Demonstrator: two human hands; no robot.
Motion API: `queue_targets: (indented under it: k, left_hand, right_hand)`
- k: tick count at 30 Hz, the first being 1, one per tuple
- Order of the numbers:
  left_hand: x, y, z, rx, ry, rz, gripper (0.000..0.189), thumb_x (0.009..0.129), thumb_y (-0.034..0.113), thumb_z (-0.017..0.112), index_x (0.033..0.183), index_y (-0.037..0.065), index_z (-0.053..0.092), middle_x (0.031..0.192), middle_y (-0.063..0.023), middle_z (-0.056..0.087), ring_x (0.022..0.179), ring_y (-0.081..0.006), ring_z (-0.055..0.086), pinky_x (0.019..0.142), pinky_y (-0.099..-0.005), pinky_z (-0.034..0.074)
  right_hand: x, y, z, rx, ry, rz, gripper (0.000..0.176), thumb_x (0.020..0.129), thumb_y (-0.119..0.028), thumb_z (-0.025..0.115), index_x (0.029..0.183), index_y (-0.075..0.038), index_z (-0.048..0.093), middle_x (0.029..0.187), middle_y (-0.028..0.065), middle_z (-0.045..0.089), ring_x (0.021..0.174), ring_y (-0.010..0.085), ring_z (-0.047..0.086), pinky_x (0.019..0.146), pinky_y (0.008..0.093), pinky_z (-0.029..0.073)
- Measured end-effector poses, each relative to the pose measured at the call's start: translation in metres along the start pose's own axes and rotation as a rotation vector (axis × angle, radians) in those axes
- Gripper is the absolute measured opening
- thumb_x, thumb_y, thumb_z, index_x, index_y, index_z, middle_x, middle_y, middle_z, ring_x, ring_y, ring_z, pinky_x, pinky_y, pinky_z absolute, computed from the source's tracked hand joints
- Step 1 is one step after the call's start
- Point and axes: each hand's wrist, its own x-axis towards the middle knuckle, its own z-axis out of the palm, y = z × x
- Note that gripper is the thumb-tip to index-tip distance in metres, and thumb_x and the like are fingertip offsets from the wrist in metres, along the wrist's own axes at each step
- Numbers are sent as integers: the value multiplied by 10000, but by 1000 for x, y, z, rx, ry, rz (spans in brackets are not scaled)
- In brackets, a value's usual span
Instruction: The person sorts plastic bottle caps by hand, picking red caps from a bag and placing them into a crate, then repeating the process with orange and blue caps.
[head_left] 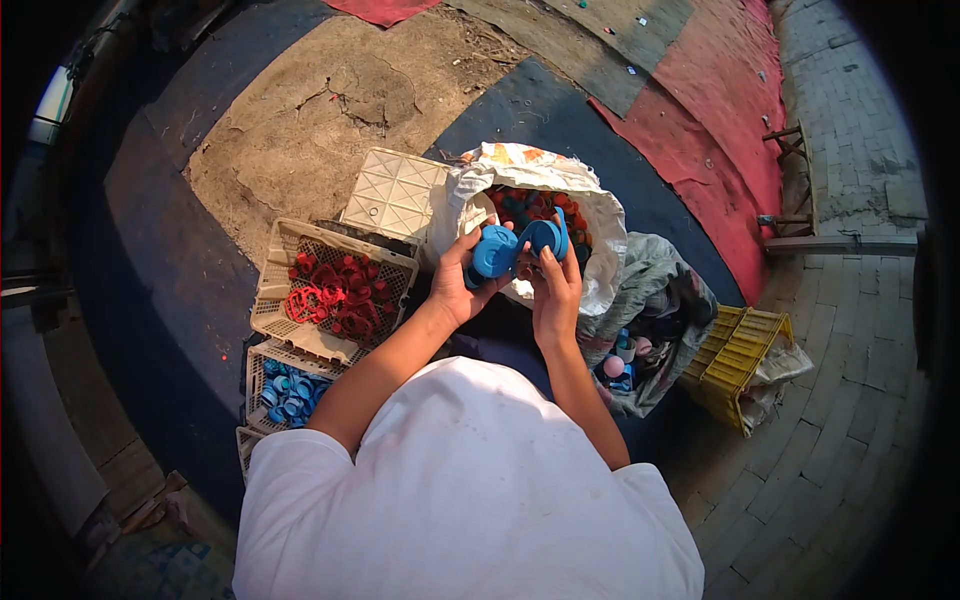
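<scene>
Both hands are raised over the near side of an open white sack (600,235) holding red, orange and green plastic pieces (525,205). My left hand (460,280) is closed around a round blue cap (494,252). Close beside it, my right hand (555,285) grips another blue cap (545,236) with a raised ring-like part. The two blue pieces meet or nearly meet between the hands; whether they are joined I cannot tell.
At the left, a beige crate (268,300) holds red pieces (345,295); below it another crate (256,375) holds blue caps (290,392). A grey-green sack (650,255) with mixed items and a yellow crate (735,350) are at the right.
</scene>
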Motion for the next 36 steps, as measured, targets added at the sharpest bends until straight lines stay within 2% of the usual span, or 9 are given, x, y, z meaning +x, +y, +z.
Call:
queue_targets:
  k: [4, 11, 12, 14, 16, 21, 24, 30, 36]
  left_hand:
    - [2, -1, -4, -14, -3, -22, 398, 968, 359, 648, 1325, 196, 577, 1407, -37, 589, 1221, -296, 632, 983, -472, 560]
    - [5, -1, 1, -107, -33, -41, 404, 1004, 362, 620, 1332, 133, 562, 1362, -77, 605, 1225, -347, 622, 970, -501, 566]
    - [6, -2, 0, -118, -32, -41, 405, 1015, 375, 601, 1334, 128, 561, 1354, -79, 610, 1220, -337, 625, 972, -493, 564]
    - [9, -4, -2, -122, -42, -35, 417, 1031, 414, 558, 1333, 126, 564, 1340, -82, 618, 1209, -314, 628, 992, -476, 550]
    - [11, -6, -5, -110, -59, -22, 444, 1042, 468, 509, 1324, 131, 573, 1330, -81, 625, 1198, -290, 630, 1025, -459, 525]
    - [0, -2, 10, -192, -117, -85, 489, 994, 507, 553, 1306, 136, 616, 1357, -108, 614, 1249, -297, 599, 1100, -459, 463]
    - [-2, -3, 12, -97, -97, -9, 547, 935, 537, 612, 1314, 143, 602, 1319, -98, 625, 1221, -335, 612, 1052, -488, 498]
    - [1, -4, 5, -24, -39, 74, 493, 955, 498, 596, 1321, 167, 608, 1300, -88, 636, 1186, -267, 639, 1018, -450, 522]
    - [13, -8, 4, -50, 26, 42, 476, 971, 478, 604, 1317, 151, 609, 1331, -102, 630, 1231, -263, 610, 1079, -432, 481]
  right_hand:
    - [-2, -2, -1, 51, 29, -68, 605, 1017, -183, 625, 1561, -64, 388, 1177, 36, 648, 1027, 100, 629, 829, 262, 504]
    - [-10, -1, 3, -198, -48, -460, 601, 987, -77, 616, 1539, 10, 394, 1454, 131, 501, 1217, 173, 545, 1044, 325, 437]
    - [-11, -2, 4, -316, -82, -455, 604, 963, -67, 630, 1528, 6, 426, 1464, 168, 500, 1260, 229, 518, 1061, 355, 420]
    - [-8, -1, 6, -822, -112, -677, 660, 901, -34, 664, 1525, -23, 451, 1462, 190, 499, 1261, 294, 509, 1081, 401, 394]
    - [-8, 5, 8, -1029, -197, -781, 804, 753, -3, 719, 1517, -73, 477, 1494, 167, 478, 1254, 351, 467, 1096, 443, 348]
    - [-18, 6, 16, -1392, -351, -647, 950, 636, -35, 745, 1535, -109, 448, 1585, 157, 362, 1351, 360, 356, 1114, 500, 272]
    - [-11, 18, 12, -1383, -349, -661, 947, 650, -155, 741, 1544, -117, 431, 1605, 161, 330, 1377, 372, 329, 1124, 514, 232]
    - [-3, 10, 11, -1289, -390, -745, 887, 742, -363, 688, 1549, -112, 418, 1614, 182, 310, 1413, 402, 294, 1166, 513, 196]
    - [10, 38, 0, -1106, -159, -782, 946, 797, -479, 748, 1559, -71, 364, 1605, 247, 266, 1440, 428, 258, 1186, 537, 181]
